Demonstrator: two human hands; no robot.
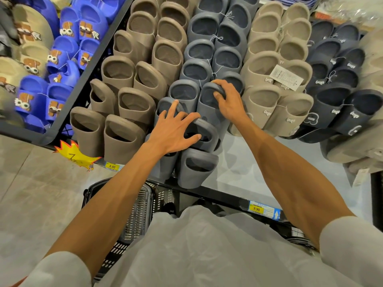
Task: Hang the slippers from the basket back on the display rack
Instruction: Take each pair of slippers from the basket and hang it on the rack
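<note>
Grey slippers hang in a column on the display rack (228, 198), between brown pairs and beige pairs. My left hand (176, 131) lies with spread fingers on a grey slipper (207, 134) low in the column, its index finger pointing up onto the pair above. My right hand (228, 100) grips the strap edge of another grey slipper (209, 108), thumb inside the opening. One more grey pair (196, 168) hangs below both hands. The black basket (136, 216) stands on the floor under my arms; something dark lies in it, mostly hidden by my shirt.
Brown slippers (124, 104) fill the rack to the left, beige ones (275, 96) and dark navy ones (342, 104) to the right. Blue cartoon slippers (62, 59) hang on the far-left panel. Yellow price tags (256, 209) sit on the lower rail. Tiled floor lies at left.
</note>
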